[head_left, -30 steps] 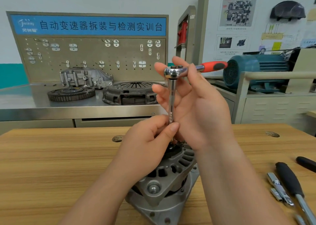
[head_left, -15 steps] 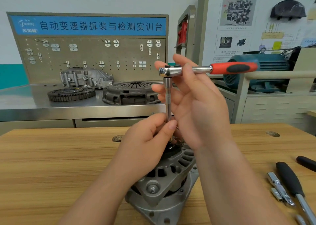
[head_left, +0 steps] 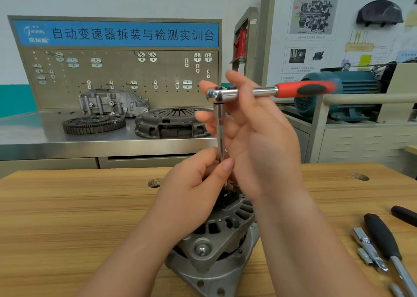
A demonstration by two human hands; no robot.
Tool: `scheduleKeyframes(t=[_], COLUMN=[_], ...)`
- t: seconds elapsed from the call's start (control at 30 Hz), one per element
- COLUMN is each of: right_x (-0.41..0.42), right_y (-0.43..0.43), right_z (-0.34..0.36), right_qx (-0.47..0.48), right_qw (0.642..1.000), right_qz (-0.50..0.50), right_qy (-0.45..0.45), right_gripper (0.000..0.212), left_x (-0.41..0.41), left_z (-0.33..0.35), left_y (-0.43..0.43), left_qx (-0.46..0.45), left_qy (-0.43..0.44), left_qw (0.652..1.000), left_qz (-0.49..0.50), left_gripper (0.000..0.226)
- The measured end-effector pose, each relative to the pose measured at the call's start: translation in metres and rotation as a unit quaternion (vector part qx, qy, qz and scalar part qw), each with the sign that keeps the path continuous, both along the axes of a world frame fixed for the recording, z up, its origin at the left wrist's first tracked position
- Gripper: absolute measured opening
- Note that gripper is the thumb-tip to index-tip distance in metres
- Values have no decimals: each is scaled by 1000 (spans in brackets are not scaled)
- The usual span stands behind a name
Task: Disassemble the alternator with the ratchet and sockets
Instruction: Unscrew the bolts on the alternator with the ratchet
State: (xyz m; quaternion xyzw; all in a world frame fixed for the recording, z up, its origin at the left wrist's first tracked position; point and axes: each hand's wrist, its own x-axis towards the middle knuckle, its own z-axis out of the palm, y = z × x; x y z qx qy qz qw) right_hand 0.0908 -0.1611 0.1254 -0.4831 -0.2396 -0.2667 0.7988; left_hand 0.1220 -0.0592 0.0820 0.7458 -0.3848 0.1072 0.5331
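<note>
Holding the ratchet above the alternator

The alternator (head_left: pixel 216 247) sat at the near middle of the wooden table (head_left: pixel 67 217). An extension bar (head_left: pixel 220 127) stood upright from its top. The left hand (head_left: pixel 196 193) pinched the bar's lower end between thumb and fingers. The right hand (head_left: pixel 259 143) gripped the ratchet (head_left: pixel 255 92) at its head, fingers loosely curled, the red handle pointing right. A black-handled tool (head_left: pixel 381 236) and small metal pieces (head_left: pixel 367 249) lay at the near right.
</note>
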Motion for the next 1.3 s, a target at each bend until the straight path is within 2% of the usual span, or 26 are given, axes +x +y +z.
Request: scheduleKeyframes(t=[0.07,0.13,0.2,0.23,0.3,0.33,0.4,0.5,0.63,0.73,0.83,0.9,1.03,1.13,1.23,1.3], right_x=[-1,1,3,3,3,3,2,2,-1,0,1,1,-2,-2,-1,0], right_y=[-3,-4,-2,-2,0,0,2,0,-5,-3,1,3,1,-5,-4,-1], right_z=[2,0,-2,-3,-5,-5,-6,-3,2,0,-3,-4,-1,1,1,-1], right_qx=[13,15,-12,-41,-102,-115,-101,-30,18,6,-64,-90,-18,14,3,-26], right_qw=[999,999,999,991,961,953,966,995,1000,1000,981,970,997,1000,1000,998], right_qz=[45,36,-42,-116,-238,-256,-223,-90,9,-27,-175,-211,-76,-2,-1,-58], right_qy=[24,21,-14,-44,-100,-109,-81,-14,21,4,-59,-78,-11,20,17,-11], right_gripper=[27,28,16,14,15,15,17,20,21,17,15,16,18,22,20,19], left_x=[0,2,4,4,4,5,3,2,2,3,4,5,2,0,2,3], left_z=[0,-1,-2,-1,-1,-2,-1,-1,-1,-2,-1,-1,-1,0,-1,-2], left_y=[0,0,-1,-1,-1,-2,-2,-1,-1,-1,0,1,1,0,-1,-1], left_qx=[5,9,7,9,14,11,1,-13,-10,-5,3,6,-11,-11,-2,-2], left_qy=[-18,-35,-36,-31,-16,-7,2,11,-1,-26,-30,-26,-6,-1,-9,-12], left_qw=[1000,999,999,999,999,1000,1000,1000,1000,1000,999,999,1000,1000,1000,1000], left_qz=[7,12,21,27,29,25,15,-7,-7,10,31,31,6,-5,2,18], left_gripper=[37,36,27,23,21,21,25,30,36,28,21,20,27,31,31,25])
